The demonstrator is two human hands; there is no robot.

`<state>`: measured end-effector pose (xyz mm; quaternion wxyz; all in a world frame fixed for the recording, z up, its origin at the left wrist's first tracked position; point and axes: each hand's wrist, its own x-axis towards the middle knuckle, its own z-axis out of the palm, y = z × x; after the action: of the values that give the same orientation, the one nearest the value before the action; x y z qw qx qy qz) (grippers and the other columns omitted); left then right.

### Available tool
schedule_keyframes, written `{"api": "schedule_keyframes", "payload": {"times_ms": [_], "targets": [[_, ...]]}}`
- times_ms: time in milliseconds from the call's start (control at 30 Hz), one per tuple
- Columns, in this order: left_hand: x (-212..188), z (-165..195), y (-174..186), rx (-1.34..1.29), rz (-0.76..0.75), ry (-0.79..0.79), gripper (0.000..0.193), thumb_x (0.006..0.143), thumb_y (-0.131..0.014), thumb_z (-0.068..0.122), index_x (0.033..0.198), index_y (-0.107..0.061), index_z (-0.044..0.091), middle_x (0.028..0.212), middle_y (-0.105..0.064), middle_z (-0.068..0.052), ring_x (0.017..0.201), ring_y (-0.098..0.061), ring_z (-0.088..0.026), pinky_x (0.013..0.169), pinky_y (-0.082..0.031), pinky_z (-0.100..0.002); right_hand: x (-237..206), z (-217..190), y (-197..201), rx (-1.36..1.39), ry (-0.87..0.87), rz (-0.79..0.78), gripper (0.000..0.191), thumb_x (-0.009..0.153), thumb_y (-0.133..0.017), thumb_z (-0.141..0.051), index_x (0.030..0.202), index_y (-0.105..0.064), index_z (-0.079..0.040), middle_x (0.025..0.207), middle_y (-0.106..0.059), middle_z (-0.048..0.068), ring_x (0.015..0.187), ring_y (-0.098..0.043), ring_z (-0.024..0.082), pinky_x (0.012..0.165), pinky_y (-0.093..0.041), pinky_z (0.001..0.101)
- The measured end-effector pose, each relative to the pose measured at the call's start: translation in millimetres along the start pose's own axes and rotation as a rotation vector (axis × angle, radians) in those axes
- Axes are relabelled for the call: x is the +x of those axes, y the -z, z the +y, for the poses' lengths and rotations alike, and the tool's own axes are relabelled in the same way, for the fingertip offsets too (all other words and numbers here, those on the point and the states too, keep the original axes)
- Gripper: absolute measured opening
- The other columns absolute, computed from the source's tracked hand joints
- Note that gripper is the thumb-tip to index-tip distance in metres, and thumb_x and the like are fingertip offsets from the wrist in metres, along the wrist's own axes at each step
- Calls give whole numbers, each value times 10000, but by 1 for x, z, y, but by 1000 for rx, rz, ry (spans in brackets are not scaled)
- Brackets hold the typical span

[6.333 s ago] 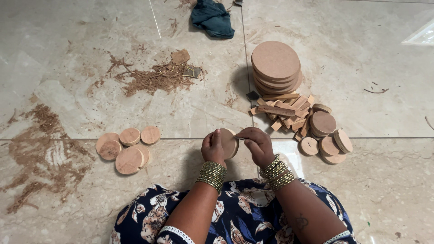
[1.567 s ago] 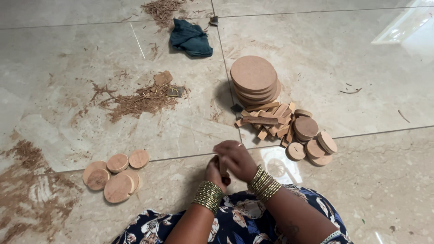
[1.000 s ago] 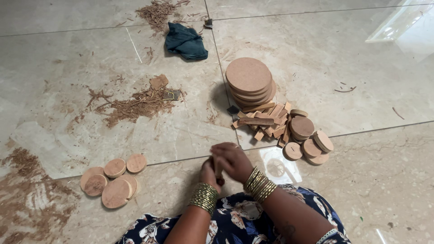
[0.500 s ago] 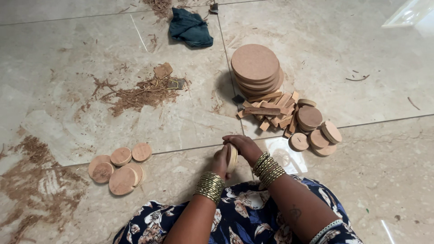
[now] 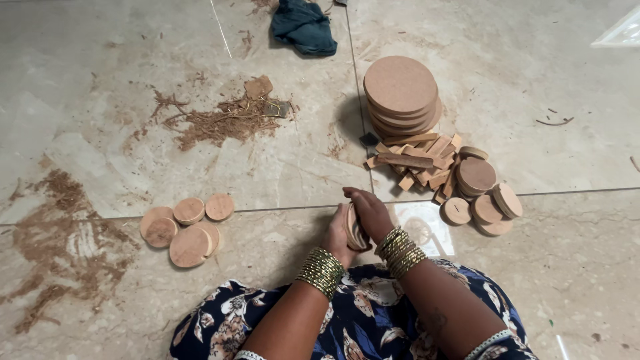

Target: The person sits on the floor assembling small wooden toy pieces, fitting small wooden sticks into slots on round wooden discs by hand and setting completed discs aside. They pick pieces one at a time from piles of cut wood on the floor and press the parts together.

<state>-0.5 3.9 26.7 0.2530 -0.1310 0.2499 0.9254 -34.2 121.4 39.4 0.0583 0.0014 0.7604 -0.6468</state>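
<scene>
1. Since half a second ago, almost nothing is shifted; both hands are kept at the lap.
2. A small wooden disc [image 5: 354, 230] is clasped on edge between the left hand [image 5: 338, 239] and the right hand [image 5: 371, 212], both closed on it above the floor [image 5: 293, 167].
3. Its rim is best rubbed evenly, it is judged.

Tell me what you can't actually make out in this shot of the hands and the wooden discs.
Head view only:
- Wooden disc: held on edge between the left hand and right hand; the palms hide its faces.
- Left fingers: behind the disc, unseen.
- White sheet: partly under the right wrist; its drawing is too faint.
- Dark cloth: cut off by the top edge.
- Small dark item in the shavings: too small to identify.
</scene>
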Motion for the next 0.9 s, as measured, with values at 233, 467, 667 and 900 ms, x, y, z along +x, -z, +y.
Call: {"api": "schedule_keyframes", "payload": {"times_ms": [233,467,667,900], "targets": [[7,5,15,47,129,-5,609,1042,-302,508,1348,-580,60,1295,-654,-145,1182,-645,-264,980,-562,-396,-18,-37,-2,-449,526,11,383,988,-482,-229,1232,-713,-46,1268,-690,181,1186,-636,347,1065,-476,416],[15,-4,26,-271,98,78,561,1047,-339,447,1386,-545,51,1304,-657,-144,1166,-663,-242,955,-574,-368,-28,-50,-5,-643,846,-136,336,929,-541,-243,1146,-744,-86,1154,-733,139,1134,-666,341,1060,-450,477],[10,-3,19,201,174,-62,524,1020,-460,478,1249,-673,58,1017,-741,-106,821,-706,-224,573,-574,-389,7,-18,18,39,3,-26,382,1006,-484,-291,1188,-713,-46,1121,-750,140,1117,-682,331,1015,-500,442],[13,-1,25,96,124,-37,532,999,-417,478,1243,-645,63,1018,-739,-92,857,-722,-212,615,-590,-386,-25,-52,2,-634,722,-70,406,1000,-441,-278,1159,-741,-54,1172,-730,177,1111,-679,347,1000,-477,480]]}}
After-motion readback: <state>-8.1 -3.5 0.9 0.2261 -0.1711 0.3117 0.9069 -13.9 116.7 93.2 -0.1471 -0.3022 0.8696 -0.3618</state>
